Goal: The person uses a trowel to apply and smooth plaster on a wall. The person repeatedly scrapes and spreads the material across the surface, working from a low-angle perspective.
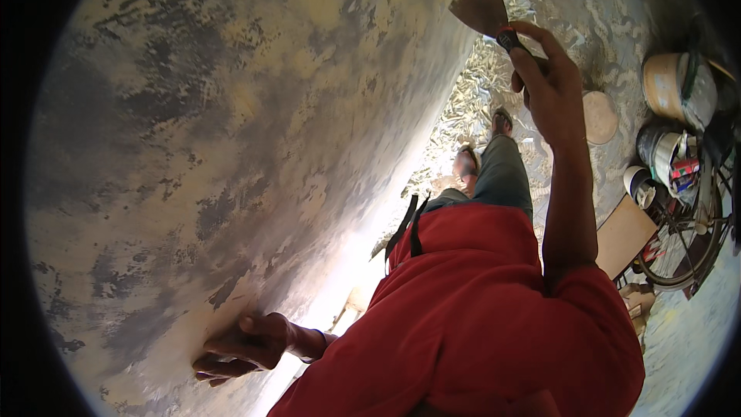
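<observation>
Scraper (480,4) held in right hand (546,81) — blade clear of the wall (193,123).
Right-hand fingers wrap tight round the handle; the rusty wide blade juts out at 11 o'clock from the fist, near the mottled wall but not touching it. Left hand (243,347) at 7 o'clock of the frame, palm and spread fingers pressed flat on the wall, holding nothing. Buckets (671,89) and a bicycle wheel (683,243) at 3 o'clock.

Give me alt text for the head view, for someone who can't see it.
A person in a red shirt holds a wide-bladed scraper in the right hand, clear of a patchy, mottled wall; the left hand rests flat on it. Flakes litter the floor by the sandalled feet; buckets and a bicycle wheel stand at right.
</observation>
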Demonstrator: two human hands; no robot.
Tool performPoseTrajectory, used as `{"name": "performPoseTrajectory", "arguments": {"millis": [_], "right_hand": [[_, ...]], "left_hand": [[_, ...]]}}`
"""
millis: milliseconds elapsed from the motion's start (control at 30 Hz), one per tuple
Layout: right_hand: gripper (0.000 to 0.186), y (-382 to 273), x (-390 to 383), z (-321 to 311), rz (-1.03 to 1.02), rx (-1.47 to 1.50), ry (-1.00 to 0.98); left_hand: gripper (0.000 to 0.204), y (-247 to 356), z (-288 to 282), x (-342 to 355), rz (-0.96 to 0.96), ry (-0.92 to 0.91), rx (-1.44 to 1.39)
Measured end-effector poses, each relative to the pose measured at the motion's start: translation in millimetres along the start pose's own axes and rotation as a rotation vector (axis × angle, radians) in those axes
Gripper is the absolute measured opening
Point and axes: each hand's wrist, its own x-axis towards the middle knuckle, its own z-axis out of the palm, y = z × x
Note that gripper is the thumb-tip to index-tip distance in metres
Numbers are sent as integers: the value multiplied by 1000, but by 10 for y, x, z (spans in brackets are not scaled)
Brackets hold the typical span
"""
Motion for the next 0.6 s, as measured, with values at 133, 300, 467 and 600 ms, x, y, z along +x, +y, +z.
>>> {"name": "performPoseTrajectory", "arguments": {"millis": [133,300,467,600], "right_hand": [[36,171,173,-101,101,26,-36],[35,-100,193,-220,70,-63,-79],[32,50,623,-183,45,32,-121],[27,-115,549,-325,-30,-120,-133]], "left_hand": [[50,140,54,146,-59,33,-18],[52,311,52,383,-9,-65,185],[62,454,231,479,-153,28,58],[60,426,196,445,-189,39,75]]}}
